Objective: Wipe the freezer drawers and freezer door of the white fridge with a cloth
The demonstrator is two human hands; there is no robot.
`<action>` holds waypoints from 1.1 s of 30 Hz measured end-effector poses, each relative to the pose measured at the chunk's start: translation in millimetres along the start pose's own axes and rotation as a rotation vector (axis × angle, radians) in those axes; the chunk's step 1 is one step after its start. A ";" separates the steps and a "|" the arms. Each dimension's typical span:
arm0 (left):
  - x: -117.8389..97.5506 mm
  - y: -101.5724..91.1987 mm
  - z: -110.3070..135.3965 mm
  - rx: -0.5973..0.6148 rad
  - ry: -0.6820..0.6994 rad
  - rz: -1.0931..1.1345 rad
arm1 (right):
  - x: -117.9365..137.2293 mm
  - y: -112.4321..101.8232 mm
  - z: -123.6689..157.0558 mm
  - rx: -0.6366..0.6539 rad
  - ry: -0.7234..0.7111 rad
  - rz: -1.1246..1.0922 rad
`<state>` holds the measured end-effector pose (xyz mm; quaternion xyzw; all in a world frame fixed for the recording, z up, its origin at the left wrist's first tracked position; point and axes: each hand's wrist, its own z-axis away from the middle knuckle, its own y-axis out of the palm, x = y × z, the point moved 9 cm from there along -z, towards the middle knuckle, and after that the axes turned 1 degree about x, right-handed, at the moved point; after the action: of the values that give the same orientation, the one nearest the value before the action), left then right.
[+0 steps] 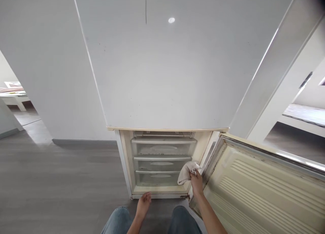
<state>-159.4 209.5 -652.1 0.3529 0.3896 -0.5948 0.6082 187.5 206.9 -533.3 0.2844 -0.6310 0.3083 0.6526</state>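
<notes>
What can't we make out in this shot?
Head view:
Translucent drawers: contents unclear behind cloudy fronts; lower right ends hidden by white cloth in right hand.
Left hand: too small to tell whether it touches the bottom frame.
Freezer door: cut off by picture's right edge.

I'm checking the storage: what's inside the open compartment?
Three drawers below a grille. A cloth in the right hand hides the right end of the bottom drawer; any contents are unclear.
</notes>
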 end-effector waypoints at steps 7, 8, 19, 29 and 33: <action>-72.9 69.4 -30.1 0.135 -0.091 0.423 | -19.1 -23.4 63.5 0.056 0.333 -0.588; -80.6 74.2 -31.8 0.136 -0.106 0.468 | -18.6 -27.1 71.7 0.063 0.354 -0.608; -125.5 86.6 -30.1 0.184 -0.090 0.679 | -21.5 -96.0 98.9 -0.042 0.371 -0.550; -121.5 91.5 -29.3 0.122 -0.042 0.614 | 14.7 -128.3 74.0 -0.131 0.309 -0.475; -117.1 89.8 -21.9 0.092 -0.053 0.606 | 24.1 -134.1 66.6 -0.098 0.280 -0.384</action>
<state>-69.6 285.5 -560.3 0.4648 0.2232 -0.4124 0.7510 246.7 70.5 -504.0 0.3217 -0.4829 0.1838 0.7934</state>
